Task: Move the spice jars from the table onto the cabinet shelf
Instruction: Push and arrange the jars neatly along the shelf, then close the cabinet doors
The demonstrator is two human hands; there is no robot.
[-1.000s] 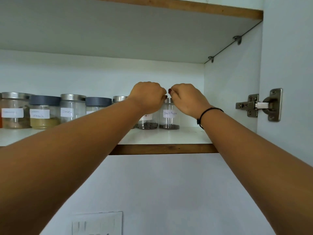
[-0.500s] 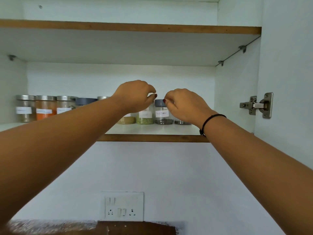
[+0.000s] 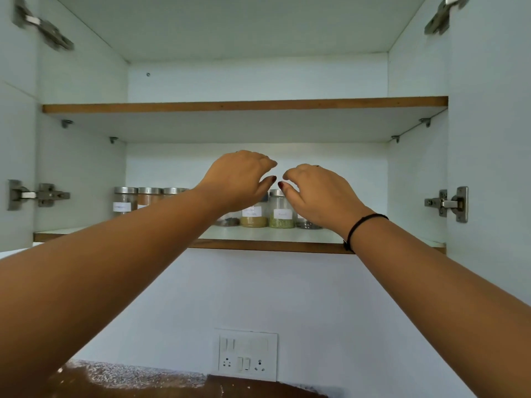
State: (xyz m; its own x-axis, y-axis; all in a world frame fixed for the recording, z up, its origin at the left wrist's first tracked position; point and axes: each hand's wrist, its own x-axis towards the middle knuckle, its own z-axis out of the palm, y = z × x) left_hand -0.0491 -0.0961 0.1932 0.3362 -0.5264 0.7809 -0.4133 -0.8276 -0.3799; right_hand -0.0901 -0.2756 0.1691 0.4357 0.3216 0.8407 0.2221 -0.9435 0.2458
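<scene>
A left hinge (image 3: 37, 194) sits on the cabinet's left side. On the lower shelf (image 3: 258, 245) the jars stand upright in a row towards the back. At its left end are three with steel lids: a pale jar (image 3: 124, 201), an orange jar (image 3: 148, 196) touching it, and a third jar (image 3: 173, 191), of which only the lid shows above the left forearm. The left hand (image 3: 240, 179) is raised in front of the middle of the row, fingers loosely curled, thumb out, gripping nothing. Below and between the hands stand a seed jar (image 3: 228, 221), a tan jar (image 3: 253, 216) and a green jar (image 3: 281, 211), side by side. A dark jar (image 3: 307, 224) comes next, mostly hidden by the right hand (image 3: 316, 193). That hand is also loosely curled and holds nothing, and the two thumb tips are near each other but apart. A black band (image 3: 362, 225) circles the right wrist. A right hinge (image 3: 448, 203) is on the cabinet's right side. Below the shelf a switch plate (image 3: 247, 354) is set in the wall, just above the brown table (image 3: 143, 380).
</scene>
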